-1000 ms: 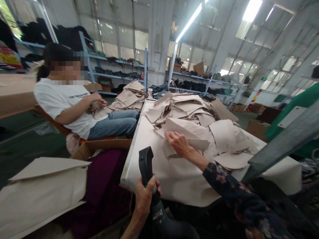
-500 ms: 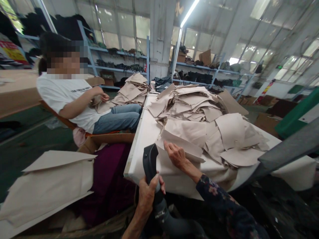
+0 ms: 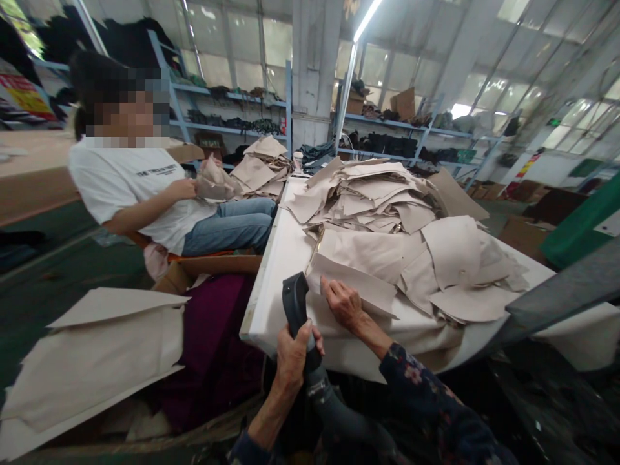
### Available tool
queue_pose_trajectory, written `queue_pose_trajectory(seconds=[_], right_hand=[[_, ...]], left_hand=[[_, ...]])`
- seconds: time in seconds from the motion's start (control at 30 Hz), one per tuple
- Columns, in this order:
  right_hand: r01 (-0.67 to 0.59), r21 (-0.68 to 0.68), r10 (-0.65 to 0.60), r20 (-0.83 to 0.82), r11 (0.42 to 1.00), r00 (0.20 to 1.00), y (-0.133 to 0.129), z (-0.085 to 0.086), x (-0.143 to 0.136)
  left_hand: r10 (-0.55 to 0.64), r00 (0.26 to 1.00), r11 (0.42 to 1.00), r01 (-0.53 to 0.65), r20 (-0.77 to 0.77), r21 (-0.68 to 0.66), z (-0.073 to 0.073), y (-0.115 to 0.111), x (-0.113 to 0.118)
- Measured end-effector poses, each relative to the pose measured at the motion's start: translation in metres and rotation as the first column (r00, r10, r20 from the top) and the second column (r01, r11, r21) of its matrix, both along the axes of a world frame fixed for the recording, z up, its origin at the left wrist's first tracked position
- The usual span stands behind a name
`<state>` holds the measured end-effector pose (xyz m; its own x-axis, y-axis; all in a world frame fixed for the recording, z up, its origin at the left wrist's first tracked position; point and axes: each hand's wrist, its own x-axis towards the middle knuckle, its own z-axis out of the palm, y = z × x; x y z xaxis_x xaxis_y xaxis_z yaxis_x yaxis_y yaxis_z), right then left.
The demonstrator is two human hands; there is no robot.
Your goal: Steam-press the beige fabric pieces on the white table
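By bare table edge [image 3: 269,281], left hand [image 3: 295,352] gripping nozzle [image 3: 294,300]

Indoor light, moderate. Bright tube light [image 3: 367,22] overhead, blown out white; daylight through the windows [image 3: 477,90], hazy, with glare spots. Pale surface [image 3: 285,248] evenly lit, soft shadows under the cloth pieces [image 3: 361,255]. Lower right dark, detail lost. Wide-angle distortion: uprights lean and stretch toward the edges. Far shelves [image 3: 387,135] soft, fine detail smeared. Mosaic block over the seated person's [image 3: 150,187] face.
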<state>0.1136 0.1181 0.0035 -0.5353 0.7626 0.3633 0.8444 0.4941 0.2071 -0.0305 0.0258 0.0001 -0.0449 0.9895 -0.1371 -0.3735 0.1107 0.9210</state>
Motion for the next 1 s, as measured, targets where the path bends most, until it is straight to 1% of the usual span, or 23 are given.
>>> queue_pose_trajectory(seconds=[0.1,0.17,0.27,0.47,0.57,0.7,0.8,0.87,0.9,0.93,0.97,1.0], right_hand=[[-0.002,-0.007,0.002,-0.017,1.0,1.0,0.001,0.0,-0.001],[-0.003,-0.013,0.003,-0.032,1.0,0.999,0.001,-0.001,-0.003],[-0.001,-0.024,-0.001,-0.056,1.0,0.998,0.002,-0.001,-0.005],[-0.002,-0.073,-0.005,-0.091,0.997,0.996,0.0,0.002,-0.003],[-0.025,-0.106,0.012,-0.119,0.994,0.993,0.0,0.004,-0.003],[-0.075,-0.147,0.047,-0.189,0.986,0.981,-0.007,0.008,-0.006],[-0.136,-0.168,0.083,-0.292,0.976,0.953,-0.015,0.012,-0.005],[-0.114,-0.152,0.051,-0.365,0.982,0.93,-0.017,0.017,0.0],[-0.076,-0.153,0.001,-0.44,0.985,0.898,-0.016,0.019,0.003],[-0.04,-0.186,-0.073,-0.563,0.982,0.823,-0.014,0.022,0.007],[-0.03,-0.251,-0.161,-0.704,0.968,0.692,-0.01,0.024,0.01],[-0.054,-0.327,-0.254,-0.819,0.944,0.514,-0.006,0.026,0.012]], left_hand=[[0.092,0.996,0.996,-0.092,-0.003,0.009,0.003,0.001,-0.008],[0.119,0.993,0.993,-0.118,-0.009,0.014,0.004,-0.001,-0.012],[0.097,0.995,0.995,-0.096,-0.007,0.017,0.005,-0.004,-0.013],[-0.028,1.0,1.0,0.028,0.0,0.013,-0.002,-0.005,0.0],[-0.007,1.0,1.0,0.007,-0.003,-0.002,-0.002,-0.002,0.003],[0.03,0.999,1.0,-0.03,-0.012,-0.009,0.004,-0.001,0.0],[0.022,0.999,1.0,-0.023,-0.03,-0.015,0.008,-0.003,-0.004],[0.021,1.0,1.0,-0.021,-0.02,-0.016,0.008,-0.004,-0.004],[0.024,1.0,1.0,-0.024,-0.009,-0.013,0.007,-0.004,-0.004],[0.026,1.0,1.0,-0.026,0.001,-0.01,0.006,-0.005,-0.003],[0.028,1.0,1.0,-0.028,0.008,-0.004,0.006,-0.005,-0.002],[0.023,1.0,1.0,-0.023,0.011,0.006,0.006,-0.006,-0.001]])
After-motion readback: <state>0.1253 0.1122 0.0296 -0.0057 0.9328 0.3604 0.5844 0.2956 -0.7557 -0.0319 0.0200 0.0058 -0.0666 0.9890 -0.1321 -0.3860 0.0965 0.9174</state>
